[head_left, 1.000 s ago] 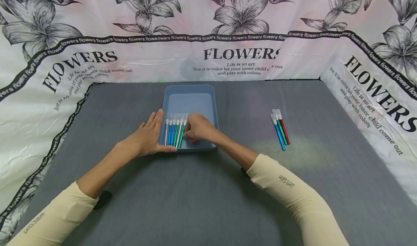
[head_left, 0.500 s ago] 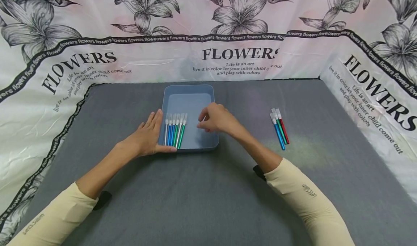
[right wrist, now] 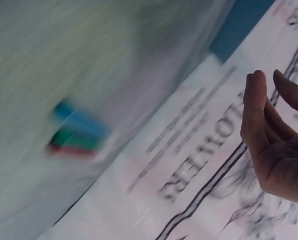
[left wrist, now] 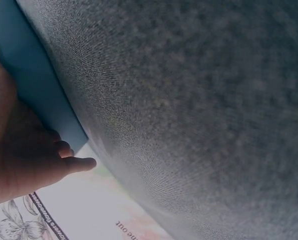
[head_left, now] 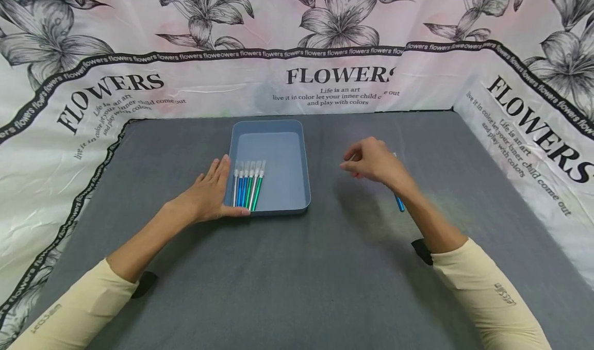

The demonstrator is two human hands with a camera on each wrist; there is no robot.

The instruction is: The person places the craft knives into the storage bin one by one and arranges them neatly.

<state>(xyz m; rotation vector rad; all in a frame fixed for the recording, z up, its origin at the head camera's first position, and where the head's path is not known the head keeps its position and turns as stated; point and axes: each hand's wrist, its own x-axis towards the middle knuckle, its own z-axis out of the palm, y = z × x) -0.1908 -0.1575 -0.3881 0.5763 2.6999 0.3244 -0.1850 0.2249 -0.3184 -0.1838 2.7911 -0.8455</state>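
Observation:
In the head view a blue-grey tray (head_left: 283, 195) bears a row of slim pen-like tools (head_left: 249, 185) with clear caps and silver, blue and green metallic shafts. My left hand (head_left: 206, 193) rests against its left side, fingers straight, thumb along the front edge. In the left wrist view those fingers (left wrist: 79, 165) lie by the tray wall (left wrist: 44, 80). My right hand (head_left: 371, 162) hovers right of the tray, holding nothing; a gap shows between thumb and fingers (right wrist: 256, 100). Beyond it lie the blue (right wrist: 81, 120), green (right wrist: 71, 139) and red (right wrist: 71, 151) tools, blurred; in the head view the forearm mostly covers them.
Grey cloth (head_left: 287, 278) covers the table. A white curtain (head_left: 223, 92) with flower prints and lettering rises behind it and along both sides.
My right hand has lifted from beside the row in the tray and moved right, out over the cloth toward the three loose tools. The left hand has stayed at the tray.

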